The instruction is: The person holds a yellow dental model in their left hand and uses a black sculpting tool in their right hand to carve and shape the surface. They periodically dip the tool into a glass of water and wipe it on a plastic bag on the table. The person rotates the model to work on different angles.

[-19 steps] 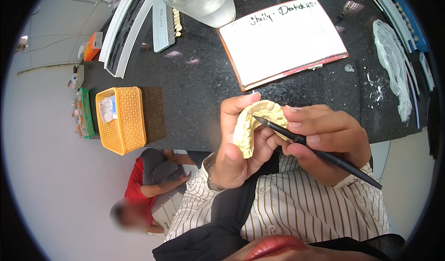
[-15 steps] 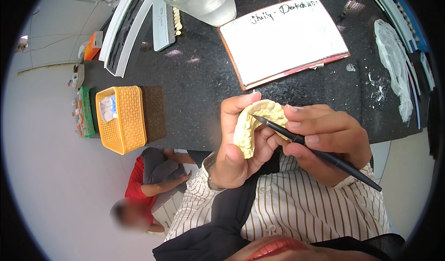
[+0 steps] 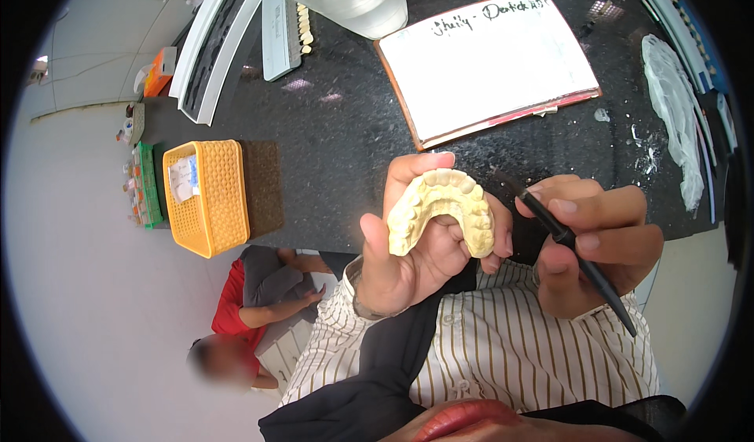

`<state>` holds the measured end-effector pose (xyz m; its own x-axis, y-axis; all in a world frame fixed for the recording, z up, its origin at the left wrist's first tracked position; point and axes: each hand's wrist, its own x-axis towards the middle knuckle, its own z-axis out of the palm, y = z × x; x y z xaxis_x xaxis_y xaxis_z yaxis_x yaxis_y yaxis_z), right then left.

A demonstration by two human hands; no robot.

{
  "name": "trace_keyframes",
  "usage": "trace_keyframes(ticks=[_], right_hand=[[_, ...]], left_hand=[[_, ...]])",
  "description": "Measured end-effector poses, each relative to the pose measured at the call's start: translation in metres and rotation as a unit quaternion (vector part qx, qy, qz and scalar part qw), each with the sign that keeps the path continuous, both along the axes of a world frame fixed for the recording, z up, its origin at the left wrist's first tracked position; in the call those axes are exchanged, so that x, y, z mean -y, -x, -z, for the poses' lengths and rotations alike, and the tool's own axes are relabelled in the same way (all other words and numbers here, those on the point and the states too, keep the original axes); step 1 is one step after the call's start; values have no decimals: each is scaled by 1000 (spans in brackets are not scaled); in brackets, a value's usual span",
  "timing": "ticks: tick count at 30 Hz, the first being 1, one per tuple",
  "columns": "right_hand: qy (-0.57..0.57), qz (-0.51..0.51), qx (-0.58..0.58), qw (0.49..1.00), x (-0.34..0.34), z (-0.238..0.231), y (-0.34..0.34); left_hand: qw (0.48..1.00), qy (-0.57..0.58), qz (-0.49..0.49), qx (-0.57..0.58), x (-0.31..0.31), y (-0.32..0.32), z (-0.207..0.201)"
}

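Note:
A pale yellow, horseshoe-shaped dental cast rests in my left hand; its row of teeth faces up and its open side points toward me. The fingers wrap behind and around the cast, with the thumb standing at its left side. To the right, my right hand grips a slim black pen-like carving tool between thumb and fingers. Its tip points up and left, apart from the cast. Both hands are above the near edge of the dark table.
An open notebook lies beyond the hands, near a clear water container. Left are a yellow basket, a tooth shade strip and a white-framed tray. A crumpled plastic bag lies right. A person in red sits lower left.
The tool's tip has left the inner side of the cast as my right hand moved right. My left hand has turned the cast, so its arch now shows more fully.

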<state>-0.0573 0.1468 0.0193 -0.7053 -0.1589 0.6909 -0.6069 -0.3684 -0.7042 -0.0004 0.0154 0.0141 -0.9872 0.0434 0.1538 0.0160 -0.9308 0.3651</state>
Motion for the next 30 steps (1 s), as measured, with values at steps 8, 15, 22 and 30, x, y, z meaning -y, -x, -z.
trace_keyframes(ticks=[8,15,22,30], right_hand=[[-44,-26,-13,999,-4,-1,1],[-66,-77,-44,994,-3,-1,3],[-111,-90,-25,989,-6,-3,3],[-122,-85,-15,989,-5,-7,2]], left_hand=[[998,-38,-3,43,2,-2,-3],[998,36,-59,-2,0,1,3],[997,17,-68,-17,0,2,5],[997,18,-66,-41,1,2,8]])
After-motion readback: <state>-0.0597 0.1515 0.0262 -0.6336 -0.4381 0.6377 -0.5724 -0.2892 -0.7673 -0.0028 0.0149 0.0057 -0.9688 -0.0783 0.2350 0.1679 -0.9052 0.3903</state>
